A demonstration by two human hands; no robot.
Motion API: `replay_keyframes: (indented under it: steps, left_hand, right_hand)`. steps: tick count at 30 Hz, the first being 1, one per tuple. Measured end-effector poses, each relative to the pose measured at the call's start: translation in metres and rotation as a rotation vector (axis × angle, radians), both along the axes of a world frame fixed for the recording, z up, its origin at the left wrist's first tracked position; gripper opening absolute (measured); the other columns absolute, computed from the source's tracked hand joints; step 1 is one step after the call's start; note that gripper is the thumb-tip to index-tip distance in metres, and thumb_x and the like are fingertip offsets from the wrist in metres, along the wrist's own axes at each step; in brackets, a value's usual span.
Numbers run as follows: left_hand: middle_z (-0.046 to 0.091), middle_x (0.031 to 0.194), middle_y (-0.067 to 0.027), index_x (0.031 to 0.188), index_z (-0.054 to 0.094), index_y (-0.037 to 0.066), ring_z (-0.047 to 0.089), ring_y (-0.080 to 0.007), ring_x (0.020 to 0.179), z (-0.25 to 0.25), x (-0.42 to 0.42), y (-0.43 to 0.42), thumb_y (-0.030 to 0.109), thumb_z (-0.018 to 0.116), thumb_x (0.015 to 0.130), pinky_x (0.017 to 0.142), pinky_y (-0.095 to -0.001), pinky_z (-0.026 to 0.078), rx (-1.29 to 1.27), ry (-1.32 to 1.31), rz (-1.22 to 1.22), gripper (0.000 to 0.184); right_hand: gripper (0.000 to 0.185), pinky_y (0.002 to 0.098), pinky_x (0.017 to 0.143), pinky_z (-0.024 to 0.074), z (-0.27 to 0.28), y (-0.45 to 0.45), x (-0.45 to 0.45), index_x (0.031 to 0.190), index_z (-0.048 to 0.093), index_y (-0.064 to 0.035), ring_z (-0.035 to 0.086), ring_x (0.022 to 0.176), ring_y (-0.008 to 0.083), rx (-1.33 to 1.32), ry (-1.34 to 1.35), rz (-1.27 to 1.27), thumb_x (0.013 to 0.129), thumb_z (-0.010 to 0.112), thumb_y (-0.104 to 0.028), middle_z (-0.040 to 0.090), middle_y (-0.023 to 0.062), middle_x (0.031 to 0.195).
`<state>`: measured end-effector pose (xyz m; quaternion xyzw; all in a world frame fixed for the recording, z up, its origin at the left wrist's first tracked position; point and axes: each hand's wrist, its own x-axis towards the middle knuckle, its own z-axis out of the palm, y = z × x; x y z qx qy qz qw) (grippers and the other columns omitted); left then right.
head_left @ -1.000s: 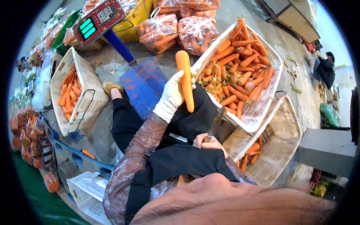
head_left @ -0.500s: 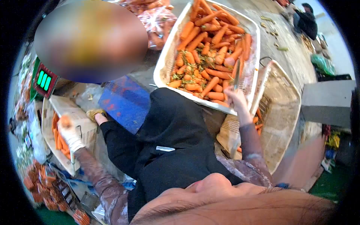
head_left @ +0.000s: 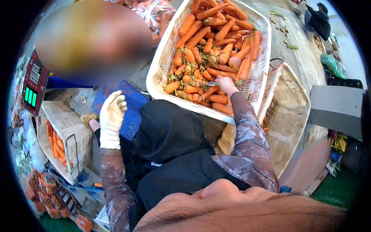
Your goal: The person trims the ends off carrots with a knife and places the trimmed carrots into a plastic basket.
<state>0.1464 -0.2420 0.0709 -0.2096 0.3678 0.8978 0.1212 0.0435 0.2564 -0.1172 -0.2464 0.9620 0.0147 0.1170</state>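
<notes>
My right hand (head_left: 225, 83) is closed round a knife (head_left: 208, 83), its blade pointing left, low over the near part of a large white crate (head_left: 155, 79). Orange carrots (head_left: 226, 33) fill that crate, with green-topped cut ends (head_left: 189, 69) among them under the blade. In a white glove, my left hand (head_left: 113, 116) hovers above the blue board (head_left: 125, 98). Its fingers are half bent and a little apart, and nothing shows in them. To its left stands a smaller pale crate (head_left: 79, 133) with carrots (head_left: 55, 143) inside.
At the left is a scale with a lit green display (head_left: 30, 96). Another pale crate (head_left: 288, 127) stands on the right. Bagged carrots (head_left: 158, 15) lie at the back, beside a blurred area. A person in dark clothes (head_left: 319, 23) is far off at upper right.
My left hand has come from the left crate towards the middle; the orange carrot seen at it is gone. My right hand has lowered the knife from upright to level over the cut ends.
</notes>
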Motion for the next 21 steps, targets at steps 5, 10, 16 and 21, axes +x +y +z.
replay_keyframes:
  steps: [5, 10, 16, 21]
  left_hand:
    - [0.062, 0.092, -0.0075, 0.111, 0.055, 0.001, 0.058, -0.0159, 0.079, 0.002, -0.055, 0.061, 0.024, 0.051, 0.092, 0.073, -0.0273, 0.046, -0.057, 0.171, -0.274, 0.030]
    - [0.060, 0.107, -0.0117, 0.120, 0.050, 0.001, 0.058, -0.0203, 0.101, -0.009, -0.118, 0.147, 0.031, 0.061, 0.083, 0.088, -0.0302, 0.044, -0.871, 0.498, -0.759, 0.049]
    - [0.061, 0.105, -0.0192, 0.119, 0.050, -0.001, 0.060, -0.0329, 0.096, -0.060, -0.136, 0.234, 0.037, 0.071, 0.068, 0.085, -0.0384, 0.046, -1.344, 0.996, -1.177, 0.067]
    - [0.058, 0.079, -0.0007, 0.106, 0.054, 0.000, 0.053, -0.0057, 0.062, -0.087, -0.134, 0.220, 0.023, 0.068, 0.076, 0.052, -0.0207, 0.043, -0.183, 0.004, -1.268, 0.040]
  right_hand:
    - [0.032, 0.0427, 0.071, 0.0514, 0.027, 0.019, -0.012, 0.094, 0.068, -0.0171, 0.064, 0.079, 0.0303, -0.061, -0.047, -0.025, 0.062, 0.072, -0.016, 0.064, 0.0087, 0.087]
    - [0.034, 0.0374, 0.070, 0.0504, 0.134, -0.008, -0.027, 0.087, 0.068, -0.0096, 0.064, 0.075, 0.0262, -0.115, -0.319, -0.241, 0.059, 0.076, -0.027, 0.066, 0.0117, 0.076]
    - [0.029, 0.0238, 0.063, 0.0469, 0.149, -0.012, -0.028, 0.084, 0.066, -0.0029, 0.058, 0.067, 0.0102, -0.926, -0.620, -0.394, 0.069, 0.076, -0.026, 0.061, 0.0016, 0.069]
    - [0.048, 0.0400, 0.072, 0.0518, 0.145, 0.039, -0.047, 0.091, 0.066, 0.0014, 0.065, 0.082, 0.0333, -0.095, 0.024, -0.844, 0.065, 0.075, -0.038, 0.065, 0.0230, 0.087]
